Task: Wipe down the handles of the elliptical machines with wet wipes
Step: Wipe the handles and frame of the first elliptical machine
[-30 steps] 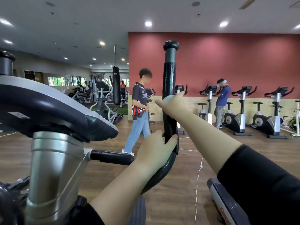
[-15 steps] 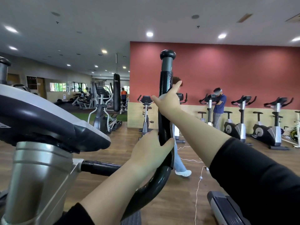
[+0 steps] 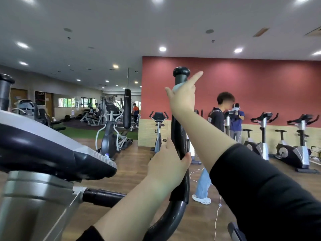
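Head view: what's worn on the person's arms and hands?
Both hands are bare: left hand, right hand, no gloves, rings or watch visible. Black long sleeves are pushed up, leaving both forearms bare: right sleeve, left sleeve. No markings visible.

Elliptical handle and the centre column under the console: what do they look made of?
Handle: matte black sleeve, likely foam or rubber, over a glossy black tube that shows at the lower bend; rounded cap on top looks like plastic. Column: silver, brushed sheen with soft highlights, probably metal or metallic-painted plastic.
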Tool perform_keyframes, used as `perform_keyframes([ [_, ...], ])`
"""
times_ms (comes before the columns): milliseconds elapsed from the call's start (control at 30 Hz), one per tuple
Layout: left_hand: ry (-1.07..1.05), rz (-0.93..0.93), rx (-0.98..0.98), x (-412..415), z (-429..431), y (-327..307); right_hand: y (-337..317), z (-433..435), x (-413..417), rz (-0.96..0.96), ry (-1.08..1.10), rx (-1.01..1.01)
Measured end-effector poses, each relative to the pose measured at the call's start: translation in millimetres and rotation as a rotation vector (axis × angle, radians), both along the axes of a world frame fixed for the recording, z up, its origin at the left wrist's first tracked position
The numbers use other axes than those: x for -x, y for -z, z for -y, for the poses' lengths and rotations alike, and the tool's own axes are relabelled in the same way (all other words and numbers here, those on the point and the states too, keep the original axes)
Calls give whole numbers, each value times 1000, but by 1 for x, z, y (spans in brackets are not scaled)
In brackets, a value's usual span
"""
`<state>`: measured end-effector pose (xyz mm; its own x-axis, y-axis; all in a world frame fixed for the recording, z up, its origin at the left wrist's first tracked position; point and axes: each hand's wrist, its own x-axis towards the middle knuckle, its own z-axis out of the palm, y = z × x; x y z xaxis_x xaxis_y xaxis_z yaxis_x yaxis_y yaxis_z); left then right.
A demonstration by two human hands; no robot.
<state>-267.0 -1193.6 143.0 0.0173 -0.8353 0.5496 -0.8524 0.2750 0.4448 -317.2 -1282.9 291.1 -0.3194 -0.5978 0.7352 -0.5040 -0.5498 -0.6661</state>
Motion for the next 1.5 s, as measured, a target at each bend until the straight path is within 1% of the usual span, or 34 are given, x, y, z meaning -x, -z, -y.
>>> perform_keyframes([
  [67,11,-19,-16,0,-1,1,16,4,2,47,-38,-32],
  [133,6,11,-19,0,-1,0,32,5,3,61,-58,-57],
  [200,-14,57,7,1,-1,-2,45,5,3,6,-35,-37],
  [300,-61,145,83,4,-2,-6,51,8,4,-104,26,75],
  [400,-87,251,141,6,-3,-10,42,14,5,-233,151,209],
  [467,-101,311,154,8,-1,-13,34,19,4,-270,187,259],
  [633,-45,277,173,6,14,-17,3,25,2,-288,241,340],
  [733,9,323,182,3,21,-20,-20,27,2,-344,274,391],
  [867,25,394,171,0,26,-20,-51,27,5,-402,279,460],
  [933,25,415,148,-1,28,-19,-59,31,7,-385,249,478],
  [967,26,421,134,-2,29,-19,-60,34,8,-332,190,500],
  [1033,27,422,112,-3,29,-19,-58,38,10,-128,38,549],
  [1067,28,419,105,-3,30,-19,-57,39,11,-22,23,558],
  [1133,35,410,94,-3,30,-19,-56,40,11,130,139,570],
  [1200,45,399,88,-3,30,-19,-56,36,10,197,210,561],
  [1267,51,388,85,-4,30,-18,-58,34,11,199,232,534],
  [1333,55,372,82,-4,29,-17,-58,34,12,152,167,510],
  [1400,55,364,81,-4,28,-17,-55,35,15,80,87,510],
  [1500,50,376,86,-4,26,-17,-51,38,18,-80,81,502],
])
